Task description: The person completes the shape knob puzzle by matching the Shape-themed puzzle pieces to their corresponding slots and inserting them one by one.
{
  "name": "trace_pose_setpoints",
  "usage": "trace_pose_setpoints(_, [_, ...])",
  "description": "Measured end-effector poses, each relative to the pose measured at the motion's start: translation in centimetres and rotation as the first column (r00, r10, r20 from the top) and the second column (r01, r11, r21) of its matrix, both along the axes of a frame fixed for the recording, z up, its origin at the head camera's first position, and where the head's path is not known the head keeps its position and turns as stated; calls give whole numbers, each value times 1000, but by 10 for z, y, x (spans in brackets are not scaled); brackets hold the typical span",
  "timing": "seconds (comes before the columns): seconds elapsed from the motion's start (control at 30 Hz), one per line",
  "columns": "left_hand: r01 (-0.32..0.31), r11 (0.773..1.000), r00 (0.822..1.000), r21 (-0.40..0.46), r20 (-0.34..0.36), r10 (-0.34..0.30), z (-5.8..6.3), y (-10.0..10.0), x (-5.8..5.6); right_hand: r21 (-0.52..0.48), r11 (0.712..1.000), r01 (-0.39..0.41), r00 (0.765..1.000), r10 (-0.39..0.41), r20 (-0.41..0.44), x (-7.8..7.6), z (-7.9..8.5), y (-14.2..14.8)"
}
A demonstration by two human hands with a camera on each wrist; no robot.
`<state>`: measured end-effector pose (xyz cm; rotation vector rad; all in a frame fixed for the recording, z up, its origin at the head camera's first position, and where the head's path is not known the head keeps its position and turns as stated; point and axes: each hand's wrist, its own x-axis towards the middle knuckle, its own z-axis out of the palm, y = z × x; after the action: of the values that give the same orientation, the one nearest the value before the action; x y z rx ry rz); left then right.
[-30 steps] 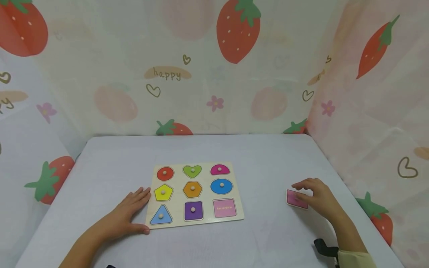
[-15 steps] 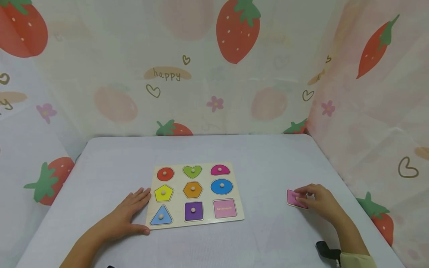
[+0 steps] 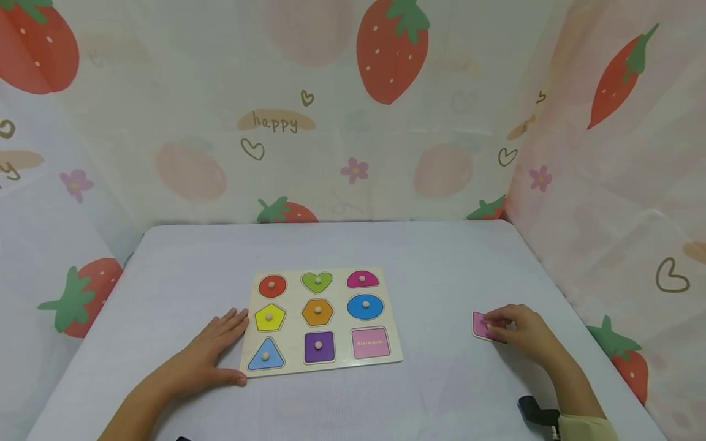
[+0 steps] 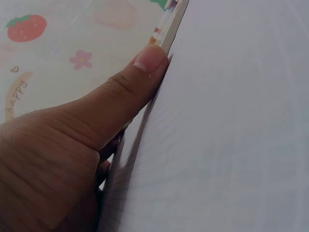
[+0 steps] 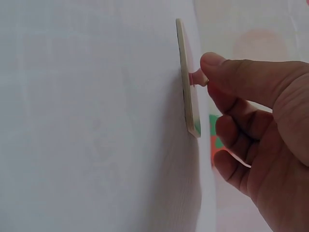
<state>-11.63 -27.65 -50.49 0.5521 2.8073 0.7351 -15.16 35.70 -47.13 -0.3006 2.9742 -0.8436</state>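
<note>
A wooden shape puzzle board (image 3: 343,347) lies on the white table, with knobbed pieces in every recess except the pink "Rectangular" one (image 3: 371,343) at its front right corner. My left hand (image 3: 204,355) lies flat along the board's left side, fingers straight, thumb at the near left corner. To the right of the board, my right hand (image 3: 526,334) pinches the knob (image 5: 197,78) of a pink rectangle puzzle piece (image 3: 478,326) between thumb and index finger. In the right wrist view, the piece sits close over the table and its other fingers curl loosely below.
The white table (image 3: 436,263) stands against a fabric backdrop (image 3: 342,73) printed with strawberries, hearts and flowers. A black device (image 3: 537,411) is at the right wrist, near a pale yellow sleeve (image 3: 587,429).
My right thumb and index finger have closed onto the pink piece's knob from a more spread pose. The left hand and board have stayed in place.
</note>
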Motion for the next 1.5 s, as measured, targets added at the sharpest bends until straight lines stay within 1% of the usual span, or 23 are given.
trace_pose_setpoints(0.27, [-1,1000,1000,7,4,1,0,0,0,10,999,33,999,-33,44,-2,-2,0])
trace_pose_setpoints(0.53, [0,1000,1000,8,4,0,2,0,0,34,998,56,997,-58,60,-3,-3,1])
trace_pose_setpoints(0.83, [-2,1000,1000,14,6,2,4,0,1,22,996,91,993,-92,74,-3,-1,0])
trace_pose_setpoints(1.1, [-11,1000,1000,5,8,11,2,0,1,-9,997,81,995,-80,62,-5,9,-9])
trace_pose_setpoints(1.33, [-6,1000,1000,-3,4,6,4,1,0,-40,999,33,999,-33,-4,-10,17,-21])
trace_pose_setpoints(1.43, [-8,1000,1000,-2,10,8,4,1,0,-66,998,12,1000,-13,-16,-12,21,-27])
trace_pose_setpoints(1.5, [-8,1000,1000,-1,12,8,4,1,0,-89,996,1,1000,-2,-8,-14,24,-33])
